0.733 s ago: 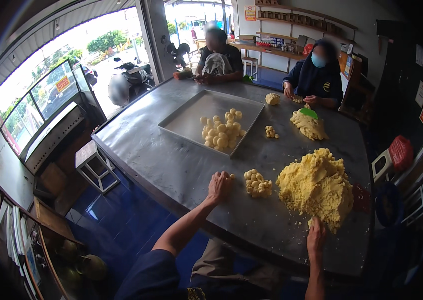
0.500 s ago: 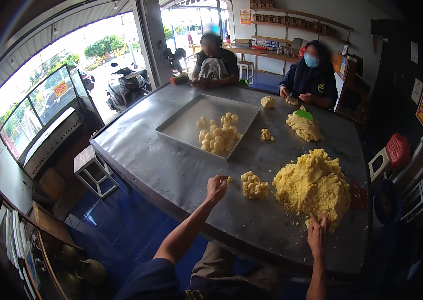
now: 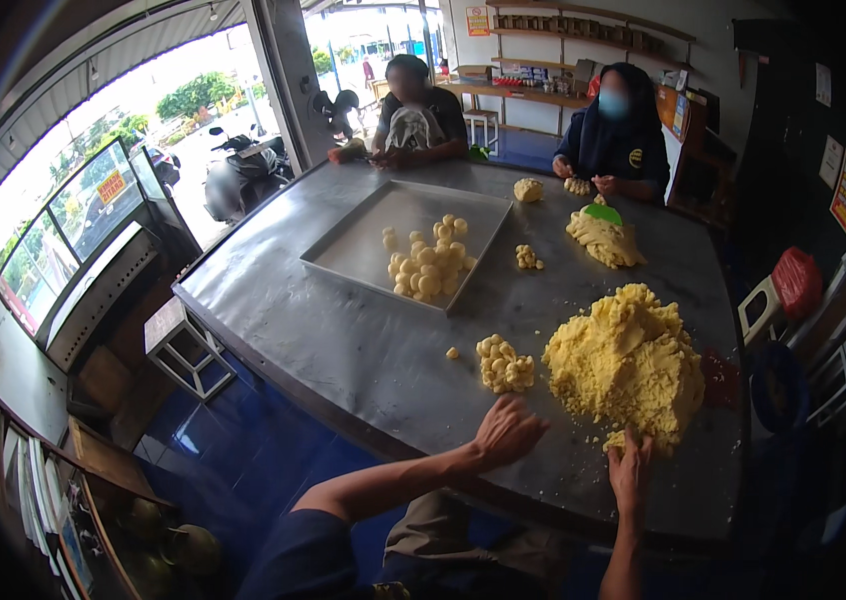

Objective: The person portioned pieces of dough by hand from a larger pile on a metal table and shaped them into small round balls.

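Observation:
A large crumbly mound of yellow dough (image 3: 623, 360) sits on the metal tabletop at the right. My right hand (image 3: 631, 465) is at its near edge, fingers closed around a small piece of dough. Left of it, my left hand (image 3: 510, 432) hovers over the near table edge, fingers curled; whatever they hold, if anything, is hidden. Just beyond my left hand lies a cluster of small dough balls (image 3: 505, 364). One lone dough ball (image 3: 453, 352) rests to the left of that cluster.
A shallow metal tray (image 3: 343, 240) holds larger pale balls (image 3: 428, 265). Farther right are a smooth dough lump (image 3: 605, 240) with a green scraper (image 3: 603, 213) and a smaller ball cluster (image 3: 528, 257). Two people sit across the table (image 3: 273, 320), one handling dough pieces. A white stool (image 3: 168, 325) stands left.
My left hand has left the lone dough ball and moved right and nearer to me. My right hand stays at the mound's near edge. The view has shifted slightly.

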Demonstrator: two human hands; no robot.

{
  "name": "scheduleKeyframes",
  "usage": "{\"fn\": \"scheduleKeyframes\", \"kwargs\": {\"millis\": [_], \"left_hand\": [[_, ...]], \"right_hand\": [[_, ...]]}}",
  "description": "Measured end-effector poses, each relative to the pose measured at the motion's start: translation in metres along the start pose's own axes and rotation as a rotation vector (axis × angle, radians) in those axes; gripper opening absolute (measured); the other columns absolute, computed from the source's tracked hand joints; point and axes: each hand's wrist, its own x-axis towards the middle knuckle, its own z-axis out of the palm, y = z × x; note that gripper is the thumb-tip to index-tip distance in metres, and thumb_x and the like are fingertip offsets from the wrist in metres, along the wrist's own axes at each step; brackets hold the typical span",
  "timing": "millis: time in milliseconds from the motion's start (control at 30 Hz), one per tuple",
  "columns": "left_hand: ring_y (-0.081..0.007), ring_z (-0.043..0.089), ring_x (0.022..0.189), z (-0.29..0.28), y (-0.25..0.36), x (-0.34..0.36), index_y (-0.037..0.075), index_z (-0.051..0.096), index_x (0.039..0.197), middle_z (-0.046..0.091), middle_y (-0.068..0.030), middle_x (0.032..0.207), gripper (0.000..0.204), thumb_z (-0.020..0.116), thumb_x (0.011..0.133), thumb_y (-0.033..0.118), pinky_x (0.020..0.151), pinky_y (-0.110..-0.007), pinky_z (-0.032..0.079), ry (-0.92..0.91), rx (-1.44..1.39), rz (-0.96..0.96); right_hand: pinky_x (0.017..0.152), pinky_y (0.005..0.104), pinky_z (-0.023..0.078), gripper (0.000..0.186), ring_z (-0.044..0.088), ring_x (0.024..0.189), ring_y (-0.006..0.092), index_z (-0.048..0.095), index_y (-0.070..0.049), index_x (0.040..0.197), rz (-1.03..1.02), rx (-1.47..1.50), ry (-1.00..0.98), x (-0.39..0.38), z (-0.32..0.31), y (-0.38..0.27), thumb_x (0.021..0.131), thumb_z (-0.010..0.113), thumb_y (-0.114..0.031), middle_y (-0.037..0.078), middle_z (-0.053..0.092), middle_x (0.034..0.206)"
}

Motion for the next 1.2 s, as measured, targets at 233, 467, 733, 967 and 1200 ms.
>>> {"fn": "scheduleKeyframes", "kwargs": {"millis": [233,467,733,967,1200], "left_hand": [[-0.0417,0.026,0.144,0.066,-0.032,0.036,-0.003,0.057,0.119,0.045,-0.0259,0.136,0.046,0.057,0.091,0.034,0.118,-0.067,0.010,0.521,0.097,0.157],[-0.0416,0.031,0.140,0.062,-0.030,0.042,-0.005,0.055,0.120,0.045,-0.0256,0.135,0.050,0.058,0.088,0.034,0.118,-0.067,0.010,0.556,0.079,0.347],[-0.0378,0.038,0.133,0.054,-0.030,0.036,-0.003,0.060,0.110,0.050,-0.0209,0.125,0.042,0.062,0.084,0.031,0.119,-0.063,0.012,0.530,0.122,0.369],[-0.0311,0.042,0.127,0.052,-0.016,0.028,0.001,0.059,0.113,0.051,-0.0161,0.122,0.037,0.060,0.085,0.024,0.111,-0.060,0.023,0.588,0.053,0.249],[-0.0270,0.048,0.115,0.054,0.008,-0.042,0.010,0.059,0.116,0.054,-0.0088,0.112,0.032,0.061,0.086,0.018,0.100,-0.053,0.027,0.471,0.121,-0.097]], "right_hand": [[0.085,0.0459,0.048,0.047,0.055,0.106,0.0370,0.051,0.001,0.137,-0.011,0.138,-0.092,0.007,0.005,-0.012,0.092,0.063,-0.001,0.020,0.052,0.114],[0.093,0.0456,0.048,0.054,0.052,0.115,0.0391,0.044,0.000,0.144,-0.153,-0.098,0.093,-0.010,0.007,-0.009,0.093,0.060,0.000,0.023,0.049,0.130],[0.082,0.0429,0.050,0.033,0.060,0.099,0.0352,0.062,0.004,0.125,0.075,0.393,-0.032,0.006,0.017,0.009,0.092,0.060,0.001,0.018,0.060,0.114],[0.070,0.0427,0.049,0.028,0.057,0.080,0.0327,0.066,0.006,0.117,-0.070,0.182,-0.163,0.022,0.036,0.031,0.090,0.062,0.001,0.017,0.058,0.099],[0.072,0.0456,0.049,0.039,0.059,0.086,0.0362,0.057,0.007,0.129,-0.441,0.166,0.286,0.007,0.010,0.015,0.091,0.058,0.002,0.023,0.052,0.112]]}}
